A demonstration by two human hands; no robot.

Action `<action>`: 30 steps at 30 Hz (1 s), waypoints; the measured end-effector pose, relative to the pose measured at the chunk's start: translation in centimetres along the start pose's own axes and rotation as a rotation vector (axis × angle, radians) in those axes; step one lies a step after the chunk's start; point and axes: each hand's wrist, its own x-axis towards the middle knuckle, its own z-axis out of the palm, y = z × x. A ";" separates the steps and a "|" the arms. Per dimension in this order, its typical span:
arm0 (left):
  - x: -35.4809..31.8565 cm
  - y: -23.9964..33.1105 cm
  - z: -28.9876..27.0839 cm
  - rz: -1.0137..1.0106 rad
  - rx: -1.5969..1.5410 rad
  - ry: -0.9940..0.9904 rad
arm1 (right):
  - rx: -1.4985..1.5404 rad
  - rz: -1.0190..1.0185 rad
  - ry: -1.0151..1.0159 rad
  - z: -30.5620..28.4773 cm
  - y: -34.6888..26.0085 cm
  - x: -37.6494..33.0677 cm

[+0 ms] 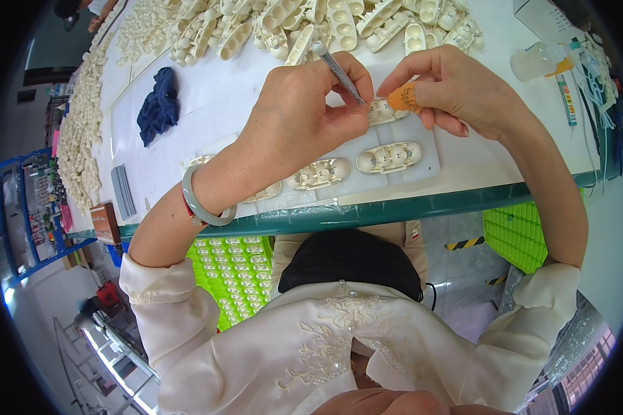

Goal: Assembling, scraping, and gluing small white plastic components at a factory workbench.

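My left hand [294, 107], with a pale bangle on the wrist, is closed round a slim metal tool with a ridged handle [338, 71]. Its lower end points down at a cream oval plastic piece with small round figures [383, 113]. Over the same piece, my right hand [467, 90] pinches a small orange object with dark print [403, 97]; its kind is unclear. Fingers partly hide the piece. Nearer the table edge lie similar pieces, one on the right [389, 158], one in the middle [318, 174], and another partly behind my left forearm.
A large heap of cream plastic parts [277, 24] fills the far side and runs down the left. A dark blue cloth [158, 107] lies left. A translucent bottle [533, 62] and cables stand right. Green trays [235, 277] sit below the table's green edge [353, 212].
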 end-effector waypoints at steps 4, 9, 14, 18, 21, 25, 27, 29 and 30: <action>0.0 0.2 0.1 -0.021 0.004 0.009 | -0.111 0.000 0.035 0.6 -0.8 -0.1; 0.1 -0.4 0.5 0.073 -0.012 0.077 | -0.112 0.039 0.007 0.9 -0.6 0.5; 0.4 -1.4 -0.3 0.026 -0.031 0.063 | -0.131 0.069 0.002 1.5 -1.6 0.8; 0.7 -0.6 -3.2 0.060 -0.211 0.232 | -0.199 0.089 0.011 1.8 -2.3 1.0; -0.9 -0.1 -4.5 -0.035 -0.261 0.190 | -0.229 0.081 0.007 1.9 -2.5 1.3; -2.8 -0.8 -4.6 -0.229 -0.252 0.074 | -0.269 0.122 0.013 1.8 -2.9 1.5; -3.4 -1.0 -4.6 -0.312 -0.246 0.048 | -0.270 0.127 0.017 1.8 -2.8 1.6; -3.8 -1.8 -4.1 -0.252 -0.251 0.036 | -0.271 0.141 0.027 1.8 -2.9 1.6; -3.8 -1.7 -3.9 -0.248 -0.253 0.044 | -0.254 0.156 0.028 1.9 -2.9 1.6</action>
